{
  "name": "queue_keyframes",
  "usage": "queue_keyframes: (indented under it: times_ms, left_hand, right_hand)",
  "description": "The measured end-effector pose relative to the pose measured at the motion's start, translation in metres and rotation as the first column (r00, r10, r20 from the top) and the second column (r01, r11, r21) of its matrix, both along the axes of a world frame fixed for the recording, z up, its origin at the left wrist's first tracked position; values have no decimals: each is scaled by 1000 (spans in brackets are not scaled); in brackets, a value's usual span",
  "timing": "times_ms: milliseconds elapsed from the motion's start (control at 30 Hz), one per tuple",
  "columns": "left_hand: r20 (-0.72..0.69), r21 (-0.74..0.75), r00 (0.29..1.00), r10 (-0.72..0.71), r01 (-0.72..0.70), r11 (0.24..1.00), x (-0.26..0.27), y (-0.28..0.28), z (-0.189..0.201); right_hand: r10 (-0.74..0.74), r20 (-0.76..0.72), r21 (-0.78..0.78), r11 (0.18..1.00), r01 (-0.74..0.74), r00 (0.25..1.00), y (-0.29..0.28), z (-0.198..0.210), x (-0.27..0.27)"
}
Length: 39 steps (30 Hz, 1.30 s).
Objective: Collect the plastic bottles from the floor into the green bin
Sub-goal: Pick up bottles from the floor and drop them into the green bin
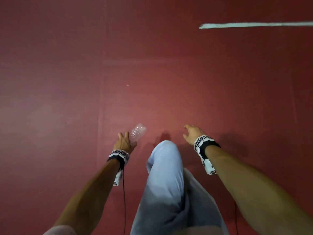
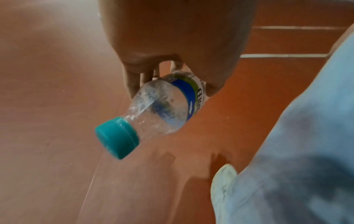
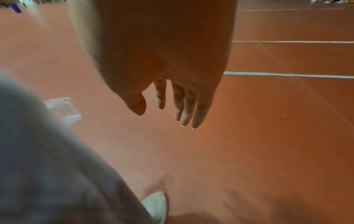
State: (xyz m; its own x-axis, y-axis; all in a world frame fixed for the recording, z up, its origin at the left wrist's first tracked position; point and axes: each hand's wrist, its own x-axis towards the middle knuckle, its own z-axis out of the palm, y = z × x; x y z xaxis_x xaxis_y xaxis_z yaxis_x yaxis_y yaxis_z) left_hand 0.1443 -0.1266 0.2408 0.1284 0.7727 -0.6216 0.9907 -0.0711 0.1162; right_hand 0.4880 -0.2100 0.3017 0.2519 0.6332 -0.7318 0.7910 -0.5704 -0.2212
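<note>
Head view down, wrists close — floor (image 1: 67, 82) shared

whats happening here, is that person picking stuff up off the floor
A person is walking across a red floor carrying a clear plastic bottle with a teal cap in the left hand, fingers curled round its body. The right hand hangs open and holds nothing. No green bin shows in any view, so the bottle has not been dropped off yet.

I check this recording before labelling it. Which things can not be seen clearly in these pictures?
- Green bin: in no view.
- Bottle label text: left wrist view, partly covered by the left hand.
- Bottle cap: head view, behind the left hand.
- Top corner clutter: right wrist view, blurred, cut by the edge.
</note>
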Motion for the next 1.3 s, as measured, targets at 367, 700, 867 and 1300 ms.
queue_keyframes:
  times_ms: [367,700,867,1300]
  left_hand:
    - [362,86,928,87,-126,988,-31,-122,347]
    - [477,182,878,-20,-76,980,-133,-301,479]
    - [530,252,817,228,-408,877,-267,-396,498]
    - [614,109,148,776,-989,102,-631,-815,532]
  right_hand:
    - [-189,-498,224,915,336,846,-64,289,-153]
    - [34,-627,328,918,224,779,-186,422,-254]
    - [233,-661,374,926,44,713,-227,439,-385]
    - [523,-767,395,841,-369,371,-487,460,-892]
